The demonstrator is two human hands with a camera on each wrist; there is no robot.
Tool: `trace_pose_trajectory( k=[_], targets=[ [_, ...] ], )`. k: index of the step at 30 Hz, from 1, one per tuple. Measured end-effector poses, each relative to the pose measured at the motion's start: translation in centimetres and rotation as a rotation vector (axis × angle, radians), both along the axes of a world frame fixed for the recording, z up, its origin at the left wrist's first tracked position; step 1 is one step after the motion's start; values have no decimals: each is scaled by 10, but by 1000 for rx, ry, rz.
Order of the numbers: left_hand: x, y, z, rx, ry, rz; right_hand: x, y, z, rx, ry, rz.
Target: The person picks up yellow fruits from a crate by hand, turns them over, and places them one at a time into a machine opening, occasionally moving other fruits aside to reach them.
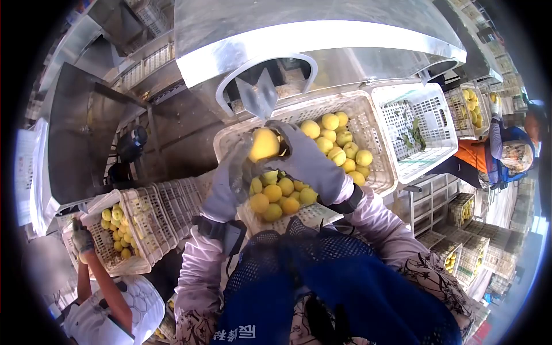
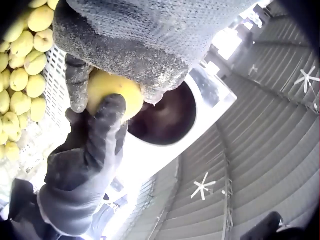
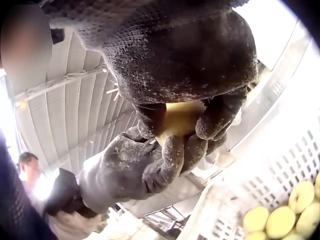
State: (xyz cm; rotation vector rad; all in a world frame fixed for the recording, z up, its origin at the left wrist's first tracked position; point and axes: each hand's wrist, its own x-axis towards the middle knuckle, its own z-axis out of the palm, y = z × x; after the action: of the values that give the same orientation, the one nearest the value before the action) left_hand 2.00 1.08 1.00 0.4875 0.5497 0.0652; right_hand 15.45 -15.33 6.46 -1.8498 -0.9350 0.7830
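Both hands, in grey gloves with dark coated palms, hold one yellow peach (image 1: 264, 145) between them above a white crate. The left hand (image 1: 231, 179) grips it from the left, while the right hand (image 1: 310, 163) pinches it from the right. In the left wrist view the peach (image 2: 111, 89) shows between the curled fingers of both gloves. Mostly covered by fingers, the peach (image 3: 181, 119) also appears in the right wrist view. Below the hands, several more peaches (image 1: 276, 198) lie in the crate (image 1: 374, 129), on both sides of the right hand.
A metal machine (image 1: 322, 46) with an arched opening and a pointed plate (image 1: 259, 95) stands just beyond the hands. At right is a white crate (image 1: 414, 152) with leaves. Other people work at left (image 1: 115, 310) and right (image 1: 506, 155), near more crates of peaches.
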Motion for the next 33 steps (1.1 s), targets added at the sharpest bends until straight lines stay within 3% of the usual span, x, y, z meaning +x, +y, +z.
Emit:
trace_pose_trajectory(
  k=[2, 3, 6, 7, 8, 10, 11, 12, 13, 14, 16, 17, 22, 24, 26, 27, 28, 29, 30, 31, 33],
  targets=[
    [21, -25, 56, 214, -102, 46, -1, -1, -4, 59, -69, -66],
    [21, -42, 54, 433, -78, 170, 0, 2, -6, 41, -193, -60],
    [26, -45, 52, 526, -121, 238, -4, 13, -11, 20, -373, -95],
    [24, -35, 51, 655, -122, 45, -4, 17, -13, 41, -428, -127],
    [27, -25, 43, 656, -126, 47, -3, 21, -16, 63, -484, -157],
    [40, -7, 26, 1136, -100, -76, 7, 35, -31, 116, -492, -260],
    [40, -4, 25, 1138, -109, -75, 14, 43, -37, 164, -494, -361],
    [36, -6, 25, 971, -114, 5, 21, 50, -42, 165, -503, -362],
    [31, -8, 26, 800, -116, 82, 27, 59, -44, 93, -537, -459],
    [24, -9, 19, 798, -120, 83, 30, 69, -46, 20, -566, -556],
    [2, -11, 0, 545, 22, 135, 31, 86, -55, 31, -659, -559],
    [-12, -13, -3, 544, 24, 132, 28, 94, -58, -7, -687, -576],
    [-65, -31, -42, 459, 385, -136, 46, 146, -54, -242, -718, -668],
    [-65, -32, -48, 384, 354, -184, 53, 147, -43, -185, -757, -681],
    [-61, -38, -64, 1099, 203, -444, 62, 120, -28, 54, -170, -485],
    [-49, -45, -43, 1014, 298, -465, 56, 97, -28, 305, 62, -450],
    [-27, -46, -24, 942, 385, -477, 51, 72, -8, 179, -87, -416],
    [-19, -50, -36, 918, 389, -500, 45, 44, -3, 38, -156, -345],
    [-13, -54, -55, 1092, 395, -479, 43, 16, 3, -95, -229, -270],
    [-1, -56, -72, 1274, 390, -445, 46, -16, -15, -191, -152, -295],
    [22, -60, -90, 1305, 388, -552, 55, -84, -64, -398, -109, -370]
  ],
)
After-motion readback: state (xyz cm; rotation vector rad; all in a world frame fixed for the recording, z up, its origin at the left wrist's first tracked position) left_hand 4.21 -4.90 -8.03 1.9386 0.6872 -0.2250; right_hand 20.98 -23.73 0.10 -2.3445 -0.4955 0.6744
